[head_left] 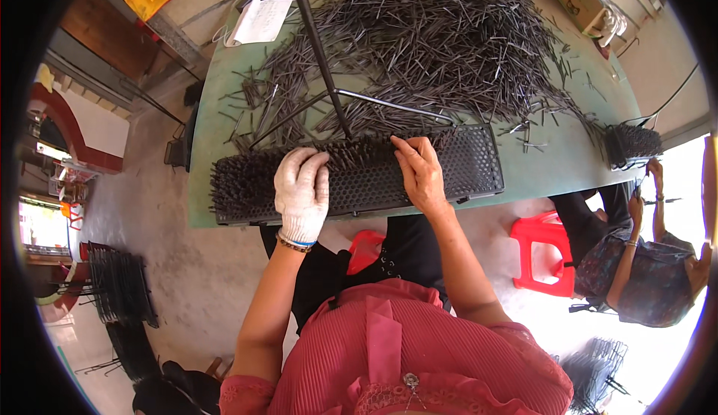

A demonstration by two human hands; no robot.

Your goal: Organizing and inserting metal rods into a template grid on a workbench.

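In front of me lies a long black perforated rack (464, 179) with rows of round holes. Many short dark sticks (243, 183) stand upright in its left part and along its far side; the holes at its near right are bare. My left hand (303, 190), in a white glove, rests at the rack's middle with curled fingers against the standing sticks. What those fingers hold is hidden. Bare, my right hand (422, 172) pinches at the rack's far edge, among the sticks. Whatever lies between its fingertips is too small to make out.
A large heap of loose dark sticks (464, 48) covers the far part of the green table (553, 164). A black metal frame (318, 48) rises behind the rack. Papers (260, 20) lie far left. At the right, another person (636, 276) handles a smaller rack (633, 144) near a red stool (542, 254).
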